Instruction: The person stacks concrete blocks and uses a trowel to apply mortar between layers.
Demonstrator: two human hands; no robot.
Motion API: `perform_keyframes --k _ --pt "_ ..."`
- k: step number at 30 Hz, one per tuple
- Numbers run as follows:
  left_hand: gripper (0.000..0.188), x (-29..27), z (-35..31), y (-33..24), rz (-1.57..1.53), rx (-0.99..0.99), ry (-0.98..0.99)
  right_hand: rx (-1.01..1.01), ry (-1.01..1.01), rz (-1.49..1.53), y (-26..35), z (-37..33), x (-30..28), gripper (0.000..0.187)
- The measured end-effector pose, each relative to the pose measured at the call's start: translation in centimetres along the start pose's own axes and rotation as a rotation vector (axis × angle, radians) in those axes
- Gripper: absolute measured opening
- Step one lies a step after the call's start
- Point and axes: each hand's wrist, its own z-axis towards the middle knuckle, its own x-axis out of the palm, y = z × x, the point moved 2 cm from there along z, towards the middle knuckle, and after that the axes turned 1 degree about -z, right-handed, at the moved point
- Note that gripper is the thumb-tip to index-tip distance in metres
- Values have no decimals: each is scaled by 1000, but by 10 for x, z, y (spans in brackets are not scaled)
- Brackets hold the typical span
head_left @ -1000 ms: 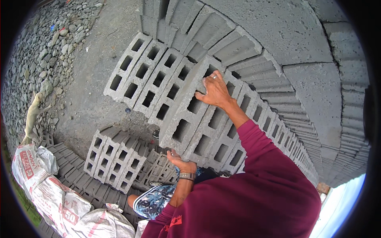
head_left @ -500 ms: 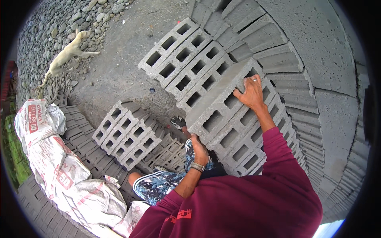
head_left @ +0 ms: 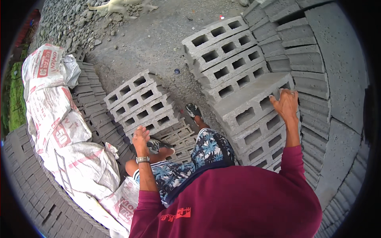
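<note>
My right hand (head_left: 286, 104) rests on the far right end of a grey concrete hollow block (head_left: 227, 104), fingers hooked at its holes. That block sits raised at the end of a row of similar hollow blocks (head_left: 258, 137). My left hand (head_left: 140, 139) is off that block, its fingers apart and nothing visible in them. It hovers at the near edge of a smaller stack of hollow blocks (head_left: 137, 104) on the left; whether it touches them I cannot tell.
White printed sacks (head_left: 59, 119) lie along a block pile on the left. More stacked blocks (head_left: 305, 59) form a wall on the right. A pale dog (head_left: 119, 7) is on gravel at the far side. My shoe (head_left: 194, 112) stands between the stacks.
My left hand has left the right-hand block and moved left to the smaller stack. My right hand stays on its block. The view has shifted, and the dog appears farther up and right.
</note>
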Motion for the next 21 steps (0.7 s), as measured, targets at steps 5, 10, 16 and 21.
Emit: perform_keyframes --k 5,10,16,21 --pt "48 -101 33 -17 -75 43 -177 -61 -62 451 148 19 -48 36" --pt "44 -155 73 -3 -40 56 -192 -528 437 423 328 -5 -11 36" --pt "36 -189 138 50 382 208 -178 -463 734 417 426 -94 156 48" --pt "76 -200 190 106 701 -101 -126 -468 680 100 494 -120 288 67"
